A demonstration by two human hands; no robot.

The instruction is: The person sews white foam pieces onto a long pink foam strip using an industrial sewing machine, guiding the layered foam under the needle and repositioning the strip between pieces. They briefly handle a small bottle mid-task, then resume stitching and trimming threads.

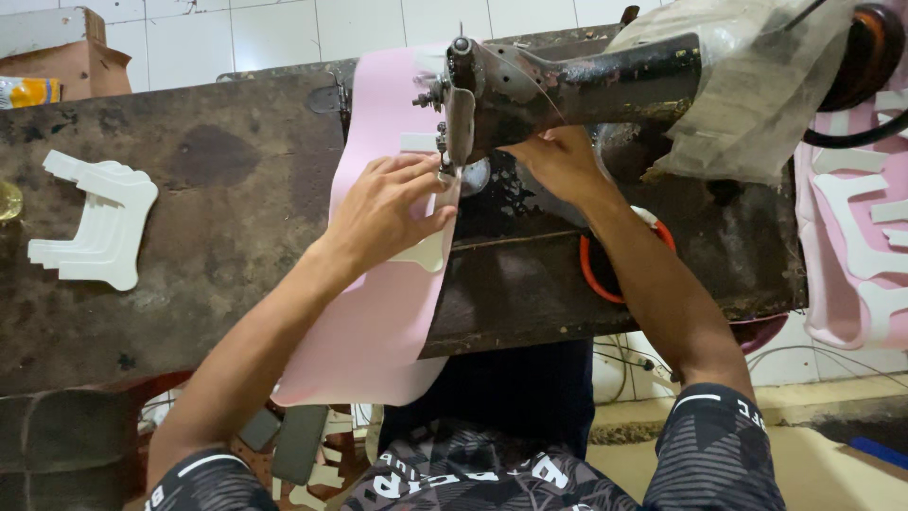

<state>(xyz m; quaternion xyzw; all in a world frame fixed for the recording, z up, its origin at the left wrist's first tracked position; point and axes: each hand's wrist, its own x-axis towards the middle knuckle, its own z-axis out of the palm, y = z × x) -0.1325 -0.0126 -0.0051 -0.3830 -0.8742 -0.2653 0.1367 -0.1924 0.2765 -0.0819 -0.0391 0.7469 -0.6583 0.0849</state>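
Observation:
A long pink sheet (378, 322) runs across the dark worn table (227, 189) and hangs over its near edge. A white cut-out piece (423, 254) lies on the sheet. My left hand (388, 208) presses flat on the white piece and the pink sheet, right beside the needle of the old black sewing machine (530, 90). My right hand (558, 161) reaches under the machine's arm, fingers bent on the bed behind the needle; what it touches is hidden.
A stack of white cut-out pieces (99, 222) lies at the table's left. More pink sheet with white pieces (856, 246) hangs at the right. Clear plastic (747, 85) covers the machine's right part. An orange ring (596, 274) shows under my right forearm.

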